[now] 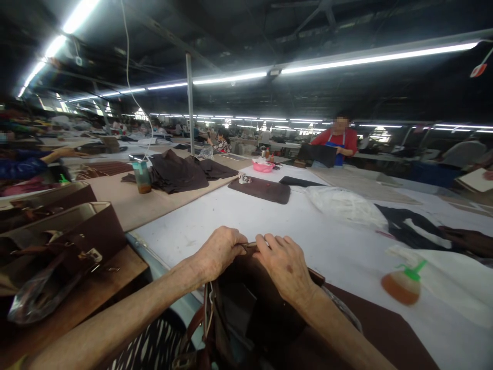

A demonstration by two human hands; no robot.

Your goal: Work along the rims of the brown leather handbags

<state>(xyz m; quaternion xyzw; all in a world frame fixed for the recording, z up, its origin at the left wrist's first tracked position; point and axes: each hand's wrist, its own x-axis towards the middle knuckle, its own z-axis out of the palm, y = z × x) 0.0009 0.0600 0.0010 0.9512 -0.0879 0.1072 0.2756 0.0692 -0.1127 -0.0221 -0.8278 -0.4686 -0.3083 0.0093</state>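
Observation:
A dark brown handbag point(265, 313) stands open at the table's near edge, its dark inside facing me. My left hand point(221, 252) pinches the far rim of the bag between thumb and fingers. Close beside it, my right hand point(283, 262) is closed over the same rim, fingers bent across the edge. A brown strap point(195, 325) hangs at the bag's left side. Flat brown material point(379, 324) lies to the right of the bag. The underside of the rim is hidden by my fingers.
Finished-looking brown bags point(92, 231) stand on a wooden surface at left. A glue bottle with green spout point(402, 285) sits at right. Beyond are a brown panel point(265, 191), a pink basket point(263, 165) and dark leather pieces point(179, 172). A co-worker point(342, 139) stands across the table.

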